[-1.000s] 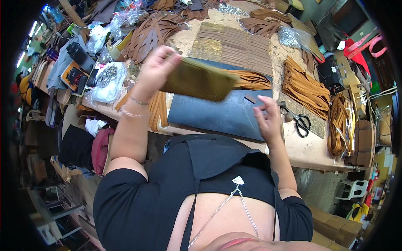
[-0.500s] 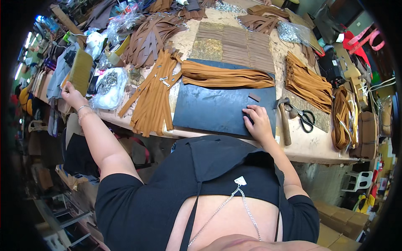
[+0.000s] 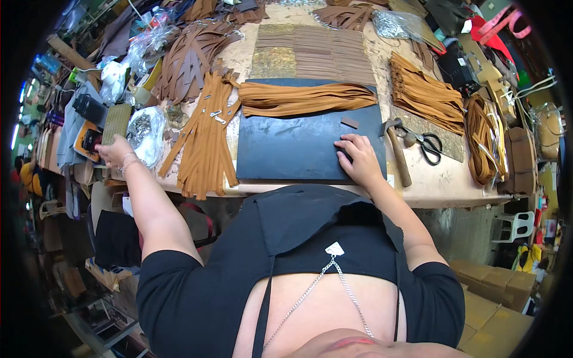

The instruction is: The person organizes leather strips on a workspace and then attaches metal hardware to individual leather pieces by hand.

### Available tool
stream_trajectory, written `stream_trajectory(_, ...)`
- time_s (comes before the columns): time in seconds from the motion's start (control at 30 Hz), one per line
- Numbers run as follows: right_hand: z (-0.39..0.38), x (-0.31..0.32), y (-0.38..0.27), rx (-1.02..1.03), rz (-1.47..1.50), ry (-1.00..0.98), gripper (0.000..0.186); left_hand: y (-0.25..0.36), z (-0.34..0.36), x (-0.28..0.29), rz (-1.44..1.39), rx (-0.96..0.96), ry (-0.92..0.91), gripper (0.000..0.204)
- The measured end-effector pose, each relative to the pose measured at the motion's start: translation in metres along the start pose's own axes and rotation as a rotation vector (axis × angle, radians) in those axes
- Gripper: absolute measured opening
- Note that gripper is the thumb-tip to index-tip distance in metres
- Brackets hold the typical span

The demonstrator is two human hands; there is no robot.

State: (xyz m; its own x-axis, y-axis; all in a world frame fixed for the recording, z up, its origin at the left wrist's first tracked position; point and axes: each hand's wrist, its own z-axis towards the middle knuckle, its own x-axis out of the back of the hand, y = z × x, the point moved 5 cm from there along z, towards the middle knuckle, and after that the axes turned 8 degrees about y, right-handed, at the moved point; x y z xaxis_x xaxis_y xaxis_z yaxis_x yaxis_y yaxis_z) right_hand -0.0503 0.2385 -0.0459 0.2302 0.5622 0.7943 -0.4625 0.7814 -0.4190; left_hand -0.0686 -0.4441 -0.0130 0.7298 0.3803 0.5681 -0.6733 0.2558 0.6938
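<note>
At the table's left end, my left hand [image 3: 114, 152] is closed at the lower end of a flat yellow-brown slab [image 3: 117, 121]; its fingertips are partly hidden. Just beyond it lies an orange-and-black object [image 3: 88, 142]. My right hand [image 3: 360, 160] rests palm down on a dark board [image 3: 286, 152], its fingers loosely bent and apart. A small brown rectangular piece [image 3: 350, 123] lies just beyond those fingers. Along the board's far edge stretches a bundle of tan strips [image 3: 304, 99].
Right of the board lie a hammer [image 3: 396, 152] and black-handled scissors [image 3: 431, 146]. More tan strips [image 3: 427, 95] are behind them. Tan straps with metal clips [image 3: 203, 137] hang over the front edge at left, beside a clear plastic bag [image 3: 146, 134]. Rows of brown strips [image 3: 313, 51] lie farther back.
The slab has turned and shifted slightly, exposing more of the orange-and-black object. My left hand is lower and farther in. The whole view has shifted; my right hand stays on the board.
</note>
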Motion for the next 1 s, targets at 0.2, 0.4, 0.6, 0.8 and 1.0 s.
stream_trajectory(0.2, 0.000, 0.000, 0.004, -0.025, 0.042, 0.022, 0.020, 0.120, -0.162, 0.037, -0.403, -1.074, 0.009, 0.023)
stream_trajectory(0.4, 0.019, 0.005, 0.025, -0.043, 0.163, 0.177, 0.017, 0.164, -0.387, 0.110, -0.785, -1.459, -0.922, 0.021)
stream_trajectory(0.6, 0.041, -0.004, 0.051, 0.031, -0.115, 0.129, 0.021, 0.169, -0.464, 0.091, -0.745, -1.575, -0.912, 0.028)
stream_trajectory(0.8, 0.054, 0.014, 0.085, 0.019, -0.374, 0.179, 0.005, 0.210, -0.465, 0.074, -0.684, -1.452, -1.007, 0.015)
stream_trajectory(1.0, 0.057, 0.004, 0.096, -0.063, -0.289, 0.180, 0.012, 0.219, -0.491, 0.051, -0.478, -1.420, -1.169, 0.021)
